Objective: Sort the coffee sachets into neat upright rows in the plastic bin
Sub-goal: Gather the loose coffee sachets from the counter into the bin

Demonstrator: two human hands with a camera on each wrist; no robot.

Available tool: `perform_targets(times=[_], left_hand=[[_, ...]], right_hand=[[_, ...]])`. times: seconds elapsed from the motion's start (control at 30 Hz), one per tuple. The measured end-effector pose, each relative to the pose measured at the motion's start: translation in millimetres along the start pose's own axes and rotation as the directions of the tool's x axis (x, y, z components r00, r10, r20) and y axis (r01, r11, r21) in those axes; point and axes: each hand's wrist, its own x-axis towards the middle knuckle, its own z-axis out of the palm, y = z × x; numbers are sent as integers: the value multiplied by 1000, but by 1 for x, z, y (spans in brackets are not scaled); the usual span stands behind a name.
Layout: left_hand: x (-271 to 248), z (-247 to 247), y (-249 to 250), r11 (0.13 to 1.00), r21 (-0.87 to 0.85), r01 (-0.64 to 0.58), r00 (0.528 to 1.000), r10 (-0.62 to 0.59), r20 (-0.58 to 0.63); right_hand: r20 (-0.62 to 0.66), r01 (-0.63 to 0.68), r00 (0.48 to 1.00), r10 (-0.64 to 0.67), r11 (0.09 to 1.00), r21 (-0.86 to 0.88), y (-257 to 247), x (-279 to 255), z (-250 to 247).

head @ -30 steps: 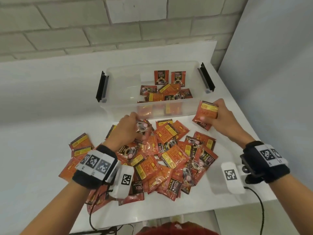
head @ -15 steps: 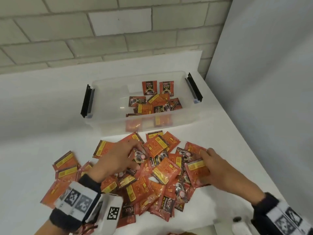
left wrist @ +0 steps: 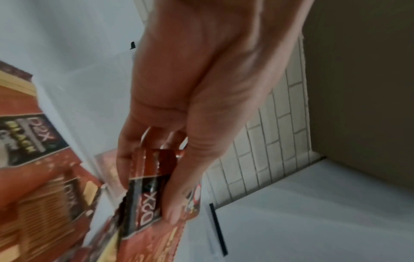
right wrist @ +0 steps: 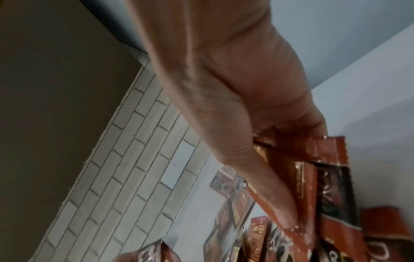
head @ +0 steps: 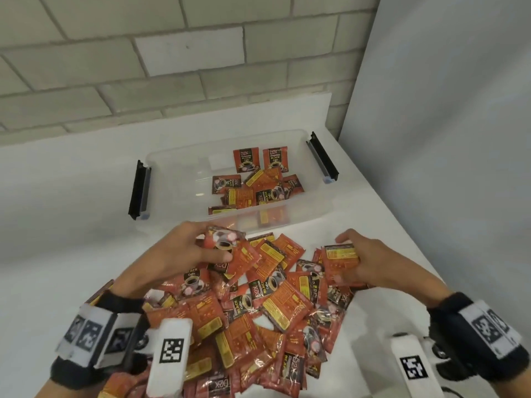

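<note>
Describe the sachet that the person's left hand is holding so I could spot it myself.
Find the clear plastic bin on the white table. Just before its near wall, the left hand pinches a sachet. Unlike the flat pile, it is lifted, coffee-cup picture up.

A white bench runs up to a brick wall at the back. A clear bin with black side latches stands on it toward the far side. Just in front of the bin, a loose pile of red sachets lies overlapped on the bench.
</note>
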Motion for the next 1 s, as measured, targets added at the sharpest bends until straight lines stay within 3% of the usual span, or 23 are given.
perform_targets(times=[0.1, 0.3, 0.37, 0.47, 0.6, 0.67, 0.7, 0.77, 0.83, 0.87, 0.93, 1.0], left_hand=[[-7, -19, -3, 997, -41, 69, 996, -66, 65], [-7, -11, -32, 930, 344, 127, 986, -156, 60], [-1, -5, -47, 878, 447, 170, 984, -177, -27], [2, -1, -54, 866, 456, 206, 979, -179, -101], [2, 1, -50, 853, 495, 164, 979, -80, -185], [-1, -1, -47, 883, 454, 116, 981, -30, -192], [-4, -3, -43, 918, 382, 108, 981, -36, -190], [-13, -12, -36, 969, 234, 73, 981, -27, -194], [-22, -24, -32, 989, 128, 73, 983, -50, -174], [-26, -31, -33, 993, 79, 85, 986, -72, -153], [-33, -41, -39, 990, 5, 142, 983, -141, -118], [-33, -42, -47, 972, 52, 230, 967, -223, -122]], right_hand=[[2, -13, 1000, 14, 969, -247, -3, 7, 11], [-35, -59, 998, 49, 912, -405, -7, 18, 14], [-29, -69, 998, 63, 940, -334, -7, 21, 11], [-58, -63, 997, 58, 994, -94, -8, 18, 0], [-280, 18, 960, -10, 999, 28, -19, 12, -20], [-320, 80, 946, -42, 991, 107, -28, 8, -25], [-264, 114, 963, -62, 976, 186, -34, 4, -25], [-14, 138, 990, -139, 952, 273, -47, -4, -18], [227, 189, 951, -210, 975, 113, -51, -7, 3], [287, 226, 933, -216, 974, 1, -51, -6, 16], [293, 268, 933, -207, 946, -184, -48, -2, 42], [245, 292, 943, -224, 911, -291, -44, 2, 60]])
